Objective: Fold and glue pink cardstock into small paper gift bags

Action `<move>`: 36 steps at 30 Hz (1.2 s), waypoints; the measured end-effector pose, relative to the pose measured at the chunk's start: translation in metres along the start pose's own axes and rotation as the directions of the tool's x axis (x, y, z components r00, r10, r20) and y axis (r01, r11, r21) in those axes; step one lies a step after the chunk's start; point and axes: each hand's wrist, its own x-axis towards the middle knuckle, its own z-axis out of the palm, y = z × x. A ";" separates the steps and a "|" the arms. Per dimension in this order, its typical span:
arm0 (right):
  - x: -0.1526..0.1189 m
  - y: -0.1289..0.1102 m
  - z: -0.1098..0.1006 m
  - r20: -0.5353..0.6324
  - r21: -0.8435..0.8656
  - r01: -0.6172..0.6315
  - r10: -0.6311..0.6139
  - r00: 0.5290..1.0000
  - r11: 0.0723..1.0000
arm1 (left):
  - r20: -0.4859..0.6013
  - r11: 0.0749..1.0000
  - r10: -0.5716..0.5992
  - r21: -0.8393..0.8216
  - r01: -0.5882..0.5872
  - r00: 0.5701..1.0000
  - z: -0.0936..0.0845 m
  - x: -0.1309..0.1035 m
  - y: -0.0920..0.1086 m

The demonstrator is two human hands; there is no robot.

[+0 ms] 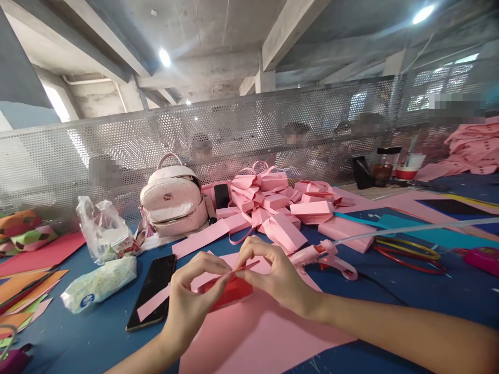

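Observation:
My left hand [195, 291] and my right hand [273, 275] meet at the centre, their thumbs and index fingers pinched on a narrow pink paper strip [251, 265]. Behind and below the fingers shows a red piece [238, 292], partly covered by my hands. A large pink sheet [268, 332] lies flat beneath. Another pale pink strip [154, 303] crosses a black phone [156, 285] beside my left hand. Just past my right hand rests a pink glue gun [319, 254] with a clear glue stick [405, 227] in its back.
Folded pink paper pieces [280, 202] are heaped ahead, beside a pale backpack [173, 200]. Tissues [99, 283] and a plastic bag [99, 228] sit left, coloured paper [23, 296] farther left. Wire coils [409, 254] lie right. A perforated screen [241, 127] stands behind.

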 end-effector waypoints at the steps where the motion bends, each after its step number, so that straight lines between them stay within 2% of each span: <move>1: 0.000 -0.001 0.000 0.000 0.001 -0.003 0.003 1.000 1.000 | 0.002 1.000 0.001 -0.001 -0.001 1.000 0.000 0.000 0.001; 6: 0.000 -0.003 0.001 -0.005 0.007 -0.021 0.021 1.000 1.000 | -0.002 1.000 -0.004 -0.027 0.004 1.000 0.001 0.003 0.000; 14: 0.001 -0.002 0.000 -0.008 0.015 -0.003 0.003 1.000 1.000 | -0.003 0.997 -0.078 -0.029 0.078 0.997 0.001 0.001 -0.006; 27: 0.003 0.002 -0.003 -0.046 0.044 0.028 -0.026 0.999 0.999 | -0.039 0.996 -0.061 -0.069 0.059 0.997 0.001 0.002 -0.002; 36: 0.005 0.001 -0.005 -0.017 0.061 0.033 -0.032 0.999 0.998 | -0.016 0.990 -0.136 -0.039 0.135 0.991 0.001 0.003 -0.001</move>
